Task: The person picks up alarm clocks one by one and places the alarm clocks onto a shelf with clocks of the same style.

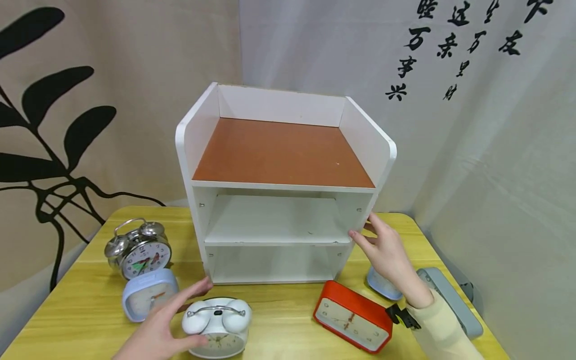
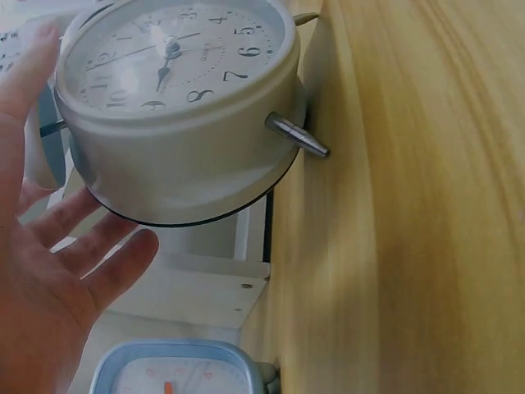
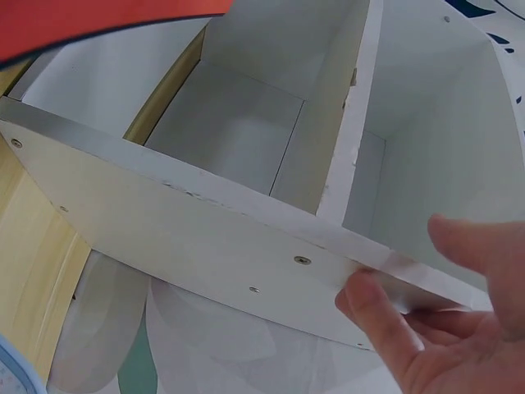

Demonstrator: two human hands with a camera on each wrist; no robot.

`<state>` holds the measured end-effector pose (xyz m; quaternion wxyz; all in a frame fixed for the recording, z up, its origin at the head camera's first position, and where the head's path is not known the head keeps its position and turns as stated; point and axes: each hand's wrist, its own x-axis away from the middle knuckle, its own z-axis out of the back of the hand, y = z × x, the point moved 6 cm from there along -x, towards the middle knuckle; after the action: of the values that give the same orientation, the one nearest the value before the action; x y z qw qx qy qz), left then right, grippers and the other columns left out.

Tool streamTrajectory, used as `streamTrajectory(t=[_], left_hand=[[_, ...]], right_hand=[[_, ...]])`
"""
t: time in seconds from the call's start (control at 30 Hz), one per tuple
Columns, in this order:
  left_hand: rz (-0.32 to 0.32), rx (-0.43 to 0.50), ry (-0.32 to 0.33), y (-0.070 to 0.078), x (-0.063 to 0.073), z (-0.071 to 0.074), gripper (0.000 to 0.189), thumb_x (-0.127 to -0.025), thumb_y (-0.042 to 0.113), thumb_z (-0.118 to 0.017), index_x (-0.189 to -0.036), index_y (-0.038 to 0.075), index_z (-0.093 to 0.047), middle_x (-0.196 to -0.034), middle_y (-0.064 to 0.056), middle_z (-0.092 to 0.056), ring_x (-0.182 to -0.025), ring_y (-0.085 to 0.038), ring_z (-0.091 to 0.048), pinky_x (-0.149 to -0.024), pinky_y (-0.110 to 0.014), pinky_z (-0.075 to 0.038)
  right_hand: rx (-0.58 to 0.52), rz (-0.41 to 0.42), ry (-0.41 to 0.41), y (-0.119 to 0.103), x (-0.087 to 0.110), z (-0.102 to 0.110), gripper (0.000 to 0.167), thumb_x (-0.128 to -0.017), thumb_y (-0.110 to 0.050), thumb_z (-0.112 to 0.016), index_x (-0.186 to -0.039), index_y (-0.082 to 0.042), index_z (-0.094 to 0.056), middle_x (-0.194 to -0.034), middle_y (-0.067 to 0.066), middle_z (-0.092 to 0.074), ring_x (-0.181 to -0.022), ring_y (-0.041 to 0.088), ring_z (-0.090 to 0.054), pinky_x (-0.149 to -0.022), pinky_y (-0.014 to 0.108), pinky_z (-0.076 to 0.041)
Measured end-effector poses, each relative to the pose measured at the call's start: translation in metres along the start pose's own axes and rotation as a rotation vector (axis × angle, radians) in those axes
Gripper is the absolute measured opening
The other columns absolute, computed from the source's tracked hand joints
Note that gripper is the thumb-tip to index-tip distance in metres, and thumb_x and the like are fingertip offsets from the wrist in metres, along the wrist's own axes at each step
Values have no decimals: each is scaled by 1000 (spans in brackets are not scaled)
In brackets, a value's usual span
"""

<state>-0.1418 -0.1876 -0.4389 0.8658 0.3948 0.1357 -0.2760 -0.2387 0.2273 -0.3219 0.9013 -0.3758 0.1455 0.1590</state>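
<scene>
A white twin-bell alarm clock (image 1: 217, 325) stands on the table at the front. My left hand (image 1: 166, 320) is spread around its left side, thumb by the dial; in the left wrist view the fingers (image 2: 115, 263) reach behind the case. At the back stands a white shelf unit (image 1: 279, 187) with a brown top. My right hand (image 1: 390, 252) holds the front edge of its right side panel (image 3: 205, 217), fingers on the outer face and thumb on the inner side. Some fingers of the right hand (image 3: 435, 308) are hidden behind the panel.
At left are a silver twin-bell clock (image 1: 141, 252) and a light blue clock (image 1: 150, 294). To the right lie a red clock (image 1: 353, 317), a small blue item (image 1: 382, 285) partly hidden by my wrist, and a grey-blue oblong case (image 1: 450, 300). All rest on the yellow wooden table (image 1: 279, 320).
</scene>
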Motion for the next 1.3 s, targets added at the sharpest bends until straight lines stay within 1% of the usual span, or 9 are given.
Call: streamTrajectory(t=[0.1, 0.17, 0.37, 0.53, 0.67, 0.83, 1.07, 1.17, 1.3], left_hand=[[13, -22, 3, 0, 2, -2, 103, -67, 28, -98, -157, 18, -49, -147, 10, -66, -130, 12, -54, -100, -17, -53], [17, -42, 8, 0, 3, -3, 102, -67, 31, -98, -156, 20, -49, -145, 10, -68, -128, 11, -56, -101, -16, -50], [18, -65, 9, 0, 5, -6, 99, -69, 34, -98, -155, 23, -50, -138, 1, -71, -124, 9, -60, -100, -15, -51], [69, -76, -15, -5, 5, -12, 95, -72, 37, -96, -155, 24, -51, -140, 2, -71, -124, 7, -60, -98, -20, -54], [93, -65, -18, -10, 7, -15, 92, -72, 37, -97, -152, 26, -53, -141, 1, -71, -125, 7, -60, -98, -19, -54], [85, -39, -8, -11, 8, -15, 88, -71, 32, -98, -148, 25, -57, -138, 5, -72, -122, 8, -61, -93, -16, -54], [178, -22, -45, -14, 6, -16, 77, -71, 36, -97, -139, 21, -63, -127, 3, -76, -112, 9, -62, -84, -19, -55], [174, -21, -44, -14, 6, -16, 76, -71, 34, -97, -138, 20, -64, -126, 4, -76, -111, 9, -62, -83, -18, -55], [158, -24, -18, -13, 8, -15, 75, -69, 32, -98, -135, 19, -66, -125, 14, -74, -109, 10, -62, -82, -17, -54]], right_hand=[[-3, -5, 5, 1, -2, -1, 52, -99, -6, -72, -148, -2, -54, -141, 24, -67, -124, 45, -68, -89, 46, -66], [3, -8, 9, 1, -3, -2, 50, -99, -6, -71, -146, -1, -55, -139, 25, -68, -124, 45, -69, -87, 46, -66], [34, 8, 37, 2, -7, -4, 42, -99, -2, -69, -140, 1, -60, -134, 26, -71, -122, 48, -69, -84, 51, -66], [76, 37, 68, 2, -8, -5, 39, -96, 1, -72, -134, 3, -64, -128, 27, -74, -115, 47, -73, -83, 52, -66], [110, 42, 83, 0, -9, -6, 36, -94, 2, -74, -129, 4, -67, -122, 27, -76, -108, 45, -76, -87, 56, -65], [141, 50, 93, -1, -9, -7, 30, -94, 2, -73, -123, 6, -68, -117, 28, -77, -100, 43, -78, -87, 57, -65], [170, 63, 113, -3, -7, -7, 26, -94, 2, -71, -120, 8, -69, -112, 29, -78, -97, 43, -79, -84, 57, -66], [176, 66, 117, -3, -7, -6, 25, -94, 3, -71, -118, 7, -69, -111, 28, -79, -96, 43, -79, -84, 57, -66], [175, 63, 111, -4, -6, -7, 25, -94, 1, -71, -118, 7, -69, -111, 27, -79, -97, 42, -79, -85, 57, -66]])
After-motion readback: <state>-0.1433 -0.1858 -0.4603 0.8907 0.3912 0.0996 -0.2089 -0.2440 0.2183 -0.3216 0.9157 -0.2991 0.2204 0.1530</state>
